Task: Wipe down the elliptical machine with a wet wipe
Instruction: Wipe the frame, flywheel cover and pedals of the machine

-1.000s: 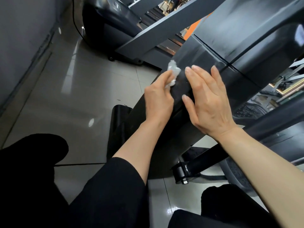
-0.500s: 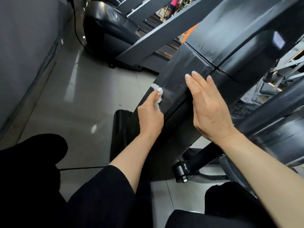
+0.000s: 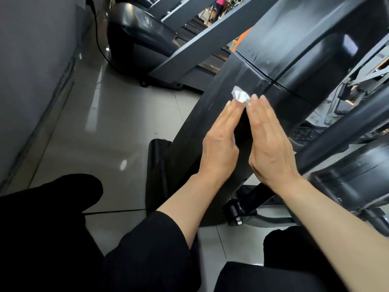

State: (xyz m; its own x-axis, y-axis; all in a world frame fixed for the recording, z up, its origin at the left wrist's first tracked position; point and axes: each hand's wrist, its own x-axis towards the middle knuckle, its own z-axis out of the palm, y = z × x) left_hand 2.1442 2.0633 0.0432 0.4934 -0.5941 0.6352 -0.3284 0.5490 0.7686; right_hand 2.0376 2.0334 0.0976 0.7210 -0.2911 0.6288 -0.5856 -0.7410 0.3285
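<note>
— Now, item one?
— Elliptical machine [image 3: 212,114]: black sloped housing panel, running from lower left to upper right through the middle of the view. A seam crosses the panel just above the hands; pale streaks show on the surface near it.

— Item two?
— Wet wipe [image 3: 240,95]: white, crumpled into a small wad, pressed against the panel just below the seam. Most of it sticks out past the fingertips.

— Who has hold of it?
— Left hand [image 3: 219,144]: fingers straight and together, laid flat along the panel, with the wad pinned under their tips against the housing. Whether the thumb also pinches it cannot be told; the thumb is hidden.

— And the other?
— Right hand [image 3: 270,144]: open, fingers extended and together, palm flat on the same panel just beside the left hand. Its fingertips reach the edge of the wipe; it grips nothing.

— Surroundings?
— Black sleeve [image 3: 147,249] on the left forearm; right forearm bare. Grey tiled floor [image 3: 101,127], glossy, with light reflections. Grey wall [image 3: 31,70] at left. A second machine [image 3: 139,39], black and grey, stands behind, with a black cable [image 3: 99,43] trailing down to it by the wall.
</note>
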